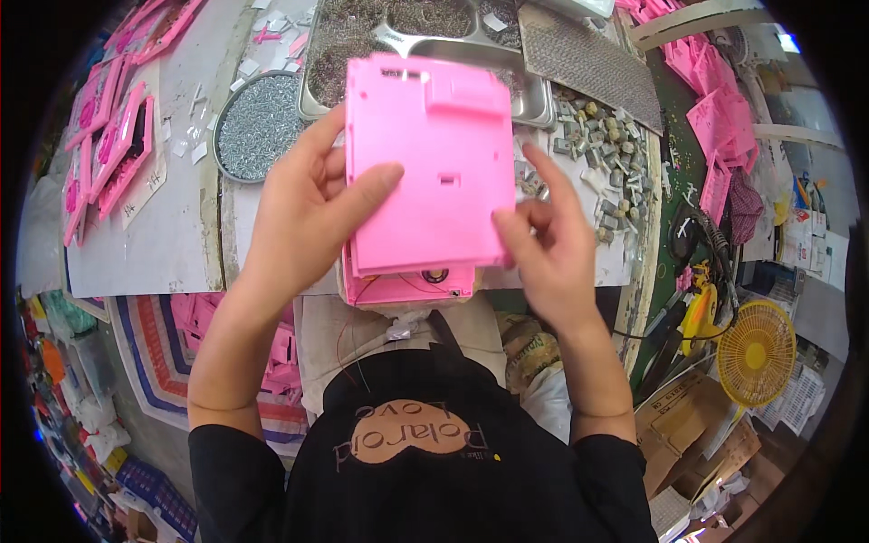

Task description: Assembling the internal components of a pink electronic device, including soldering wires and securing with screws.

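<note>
A flat pink plastic cover (pixel 425 195) with a raised block near its top edge is lifted in front of me. My left hand (pixel 317 204) grips its left side, thumb on the face and fingers behind. At its lower right edge, my right hand (pixel 548 226) touches with the thumb, the index finger stretched out and the other fingers curled. Beneath the cover, at the table's near edge, lies a pink casing (pixel 412 288) with thin wires and a dark round part inside. The cover hides most of this casing.
A round tray of small screws (pixel 258 127) stands left of the cover. Behind it is a metal tray (pixel 539 101) of small metal parts. Small motors (pixel 602 145) lie loose at right. Pink assemblies (pixel 118 149) stand at far left; a yellow fan (pixel 757 353) is at lower right.
</note>
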The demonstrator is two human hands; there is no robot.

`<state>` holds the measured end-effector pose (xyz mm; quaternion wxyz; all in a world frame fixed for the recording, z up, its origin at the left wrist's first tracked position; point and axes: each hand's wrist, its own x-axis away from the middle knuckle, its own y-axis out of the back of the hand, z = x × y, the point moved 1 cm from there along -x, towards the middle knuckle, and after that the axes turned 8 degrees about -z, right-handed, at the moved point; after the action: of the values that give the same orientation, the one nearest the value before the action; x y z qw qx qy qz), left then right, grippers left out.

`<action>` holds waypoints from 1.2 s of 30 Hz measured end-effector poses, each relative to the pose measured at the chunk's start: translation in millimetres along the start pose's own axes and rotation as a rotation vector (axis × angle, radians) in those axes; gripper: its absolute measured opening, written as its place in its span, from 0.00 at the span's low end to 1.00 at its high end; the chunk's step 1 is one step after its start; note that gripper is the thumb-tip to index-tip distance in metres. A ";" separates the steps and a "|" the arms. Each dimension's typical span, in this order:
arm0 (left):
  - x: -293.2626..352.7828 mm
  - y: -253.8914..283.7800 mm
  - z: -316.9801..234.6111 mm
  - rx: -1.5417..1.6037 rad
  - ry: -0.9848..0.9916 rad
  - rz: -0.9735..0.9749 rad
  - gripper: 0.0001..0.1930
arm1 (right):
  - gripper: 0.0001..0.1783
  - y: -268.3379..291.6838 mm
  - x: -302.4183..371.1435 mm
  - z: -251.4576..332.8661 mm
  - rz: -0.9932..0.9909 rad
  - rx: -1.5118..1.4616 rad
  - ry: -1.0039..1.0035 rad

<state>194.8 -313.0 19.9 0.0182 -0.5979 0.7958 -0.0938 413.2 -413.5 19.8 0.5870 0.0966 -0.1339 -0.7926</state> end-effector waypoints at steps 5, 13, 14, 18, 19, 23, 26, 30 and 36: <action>18.9 13.3 17.2 -0.780 -0.317 0.045 0.41 | 0.33 -10.9 40.3 -28.9 0.010 0.374 0.151; 30.1 28.3 34.0 -0.812 -0.282 0.010 0.36 | 0.30 -14.9 22.5 -40.8 0.137 0.454 0.334; 33.4 29.3 34.9 -0.804 -0.253 -0.003 0.36 | 0.29 -14.4 19.0 -40.9 0.168 0.464 0.383; 48.2 30.9 41.7 -0.839 -0.246 -0.088 0.34 | 0.31 -16.6 11.9 -39.1 0.199 0.481 0.464; 52.2 30.0 41.7 -0.873 -0.228 -0.104 0.34 | 0.32 -18.2 11.9 -39.5 0.185 0.493 0.503; 67.3 29.1 48.1 -0.892 -0.195 -0.118 0.30 | 0.35 -24.8 24.3 -25.3 0.261 0.776 0.434; 67.1 31.0 51.5 -0.847 -0.218 -0.125 0.28 | 0.34 -25.7 27.1 -19.6 0.307 0.912 0.448; 65.9 35.0 48.1 -0.846 -0.203 -0.074 0.30 | 0.37 -29.9 27.9 -26.4 0.289 0.940 0.617; 82.0 38.8 47.9 -0.841 -0.193 -0.017 0.32 | 0.42 -24.7 22.1 -22.6 0.389 0.972 0.687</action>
<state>141.5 -387.1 -27.0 -0.1536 -0.5660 0.7544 0.2948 391.4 -430.1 -9.4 0.6190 0.5755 -0.2980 -0.4437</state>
